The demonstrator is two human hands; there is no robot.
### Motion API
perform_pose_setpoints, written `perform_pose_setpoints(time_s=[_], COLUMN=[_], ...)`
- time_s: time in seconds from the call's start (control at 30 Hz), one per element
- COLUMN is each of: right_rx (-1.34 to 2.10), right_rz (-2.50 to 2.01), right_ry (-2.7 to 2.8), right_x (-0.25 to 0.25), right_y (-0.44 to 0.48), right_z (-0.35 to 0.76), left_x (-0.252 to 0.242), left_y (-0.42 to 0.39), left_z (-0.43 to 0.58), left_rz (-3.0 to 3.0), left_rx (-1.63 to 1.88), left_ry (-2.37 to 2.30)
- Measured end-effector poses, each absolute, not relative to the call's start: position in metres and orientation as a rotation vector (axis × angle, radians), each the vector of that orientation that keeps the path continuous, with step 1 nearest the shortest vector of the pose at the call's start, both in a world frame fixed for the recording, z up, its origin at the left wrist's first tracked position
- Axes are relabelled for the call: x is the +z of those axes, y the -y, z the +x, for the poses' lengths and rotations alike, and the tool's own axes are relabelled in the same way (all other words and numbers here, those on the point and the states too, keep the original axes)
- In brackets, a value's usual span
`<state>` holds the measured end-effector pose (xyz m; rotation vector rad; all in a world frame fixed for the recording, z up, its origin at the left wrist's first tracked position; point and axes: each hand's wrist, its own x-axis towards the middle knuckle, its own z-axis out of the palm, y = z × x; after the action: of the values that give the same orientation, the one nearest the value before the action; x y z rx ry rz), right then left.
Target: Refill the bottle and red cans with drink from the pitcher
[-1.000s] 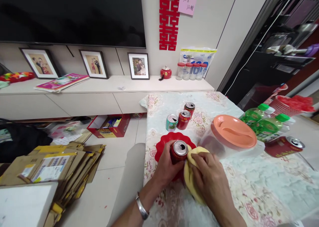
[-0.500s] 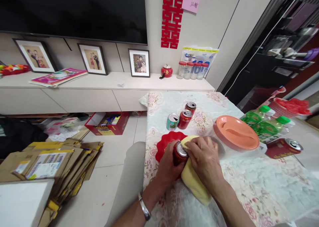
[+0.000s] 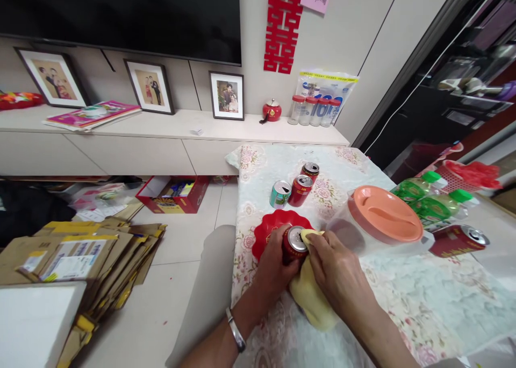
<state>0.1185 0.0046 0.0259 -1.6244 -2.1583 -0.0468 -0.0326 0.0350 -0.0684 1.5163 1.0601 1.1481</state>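
A dark red can [image 3: 295,241] with a silver top is held upright over the near edge of a scalloped red dish [image 3: 264,232]. My left hand [image 3: 274,266] wraps round the can's left side. Pinched in my right hand [image 3: 336,266] is a yellow cloth [image 3: 312,298], one corner of it touching the right rim of the can's top while the rest hangs below. Behind the dish stand a green can [image 3: 280,195] and two red cans, a nearer one [image 3: 300,190] and a farther one [image 3: 310,170].
Right of my hands is a clear container with an orange lid [image 3: 387,213]. Green-capped bottles [image 3: 435,209], another red can [image 3: 457,240] and a pink basket [image 3: 453,175] stand along the table's right side. Flattened cardboard [image 3: 80,257] lies on the floor at left.
My right hand has shifted slightly and uncovered more of the can's top, with the cloth now at its right rim. The view has tilted down a little.
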Motion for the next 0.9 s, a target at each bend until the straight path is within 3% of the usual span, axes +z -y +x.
perform_pose_setpoints(time_s=[0.4, 0.63, 0.9], right_rx=[-0.122, -0.415, -0.363], right_rz=[-1.391, -1.532, -1.606], right_ry=[2.184, 2.216, 2.186], right_x=[0.019, 0.009, 0.012], right_y=[0.014, 0.002, -0.008], right_z=[0.122, 0.126, 0.111], left_x=[-0.065, -0.063, -0.065], left_y=[-0.037, -0.038, -0.039], left_z=[-0.036, -0.037, -0.038], left_rz=[1.512, 1.466, 1.487], left_rx=[1.104, 1.090, 1.085], left_ry=[-1.058, -1.058, -1.061])
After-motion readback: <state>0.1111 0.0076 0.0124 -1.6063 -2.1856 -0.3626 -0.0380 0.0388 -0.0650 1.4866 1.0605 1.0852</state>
